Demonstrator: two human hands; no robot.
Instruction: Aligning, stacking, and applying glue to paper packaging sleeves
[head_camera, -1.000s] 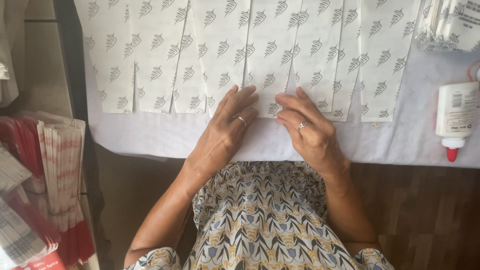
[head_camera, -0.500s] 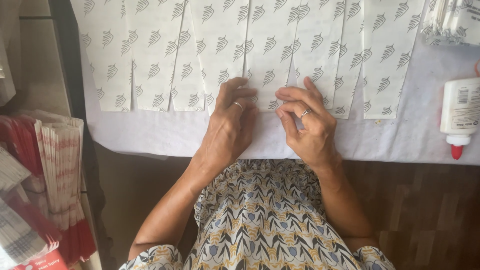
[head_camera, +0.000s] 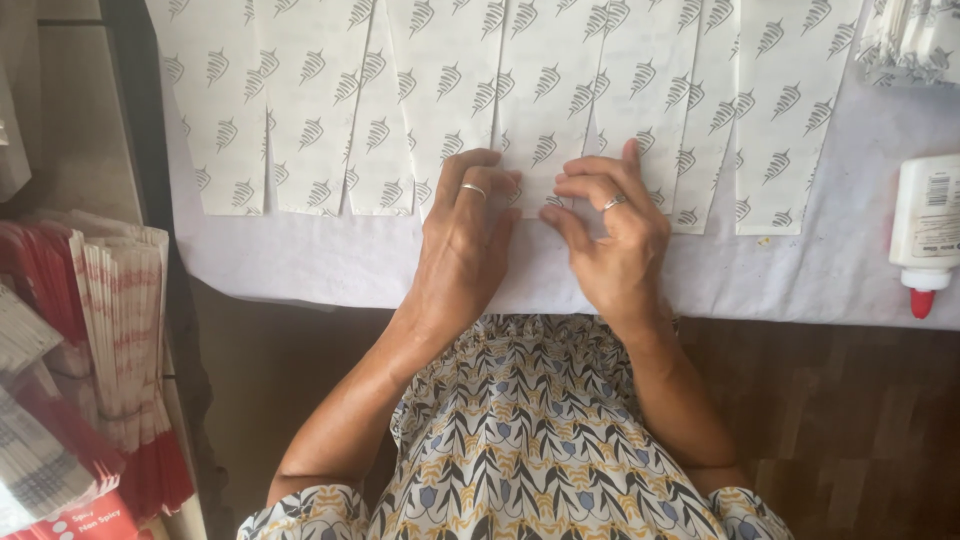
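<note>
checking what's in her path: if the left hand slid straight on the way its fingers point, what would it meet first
The left hand points up the table, its fingertips already on the white patterned paper sheets overlapping in a row. Going straight on, it would likely only slide further over those sheets; nothing else shows in that line.

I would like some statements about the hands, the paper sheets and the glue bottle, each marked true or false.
1. Both hands, left hand and right hand, rest on the patterned paper sheets. True.
2. The glue bottle lies at the left edge. False: it lies at the right.
3. Each hand wears a ring. True.
4. The sheets are plain red. False: white with a grey leaf pattern.
5. The bottle has a red tip. True.
</note>
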